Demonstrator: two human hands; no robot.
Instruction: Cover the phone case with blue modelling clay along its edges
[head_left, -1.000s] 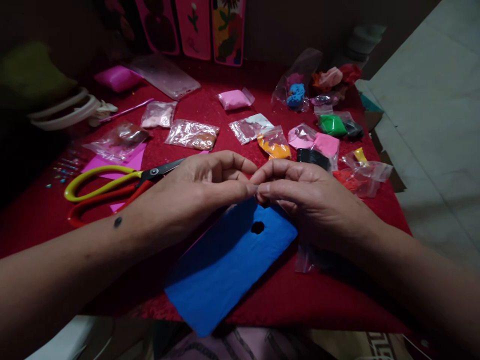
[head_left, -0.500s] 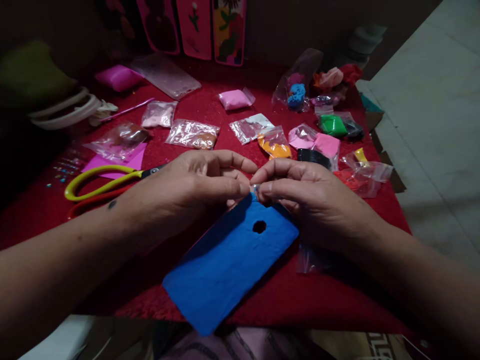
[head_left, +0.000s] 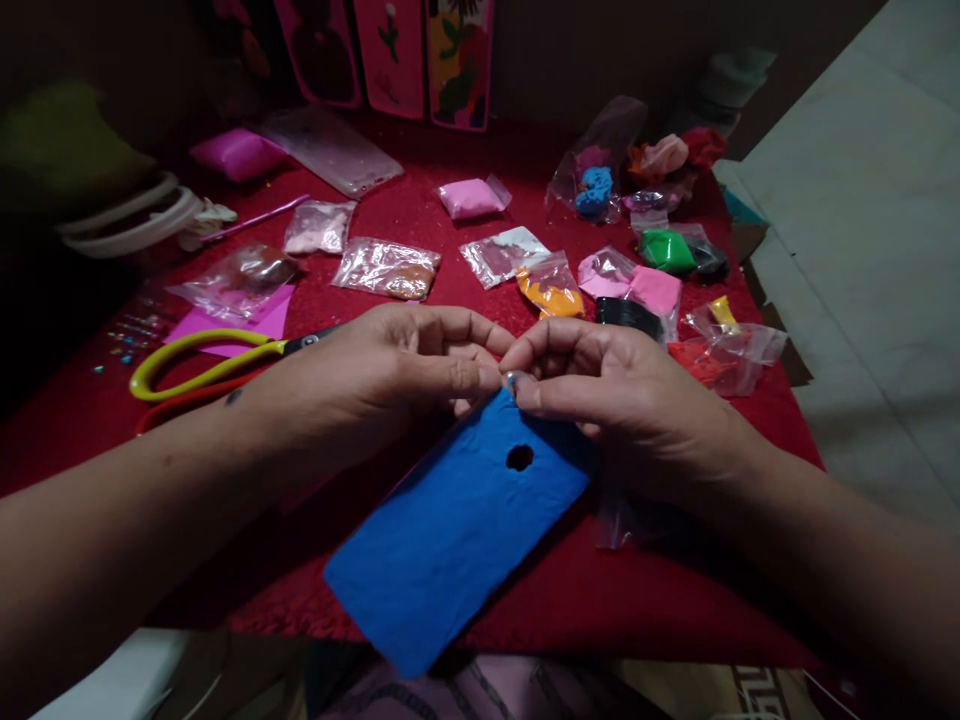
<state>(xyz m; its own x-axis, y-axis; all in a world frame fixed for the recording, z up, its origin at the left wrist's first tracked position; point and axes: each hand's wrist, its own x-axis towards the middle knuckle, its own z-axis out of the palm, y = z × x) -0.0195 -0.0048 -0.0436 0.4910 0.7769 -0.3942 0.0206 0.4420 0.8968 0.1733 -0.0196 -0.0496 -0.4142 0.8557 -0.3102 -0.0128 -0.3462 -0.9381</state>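
Observation:
A flat blue-covered case (head_left: 457, 540) with a small dark hole near its upper end lies tilted in front of me, its top corner between my hands. My left hand (head_left: 420, 360) has thumb and fingers pinched at that corner. Against it from the other side, my right hand (head_left: 600, 375) is closed on the same corner, with the thumb on the blue surface. A tiny shiny bit (head_left: 512, 380) shows between the two thumbs; what it is I cannot make out. The fingers beneath the case are hidden.
Yellow-handled scissors (head_left: 202, 365) lie beside my left forearm. Behind my hands are bags of orange clay (head_left: 551, 290), green clay (head_left: 666, 250) and pink clay (head_left: 469, 198). A clear case (head_left: 337, 150) lies farther back, before upright decorated cases (head_left: 390, 60).
The blue case has tilted slightly, its lower corner shifting a little toward me. My right thumb has moved slightly left onto the corner. Both hands keep their hold.

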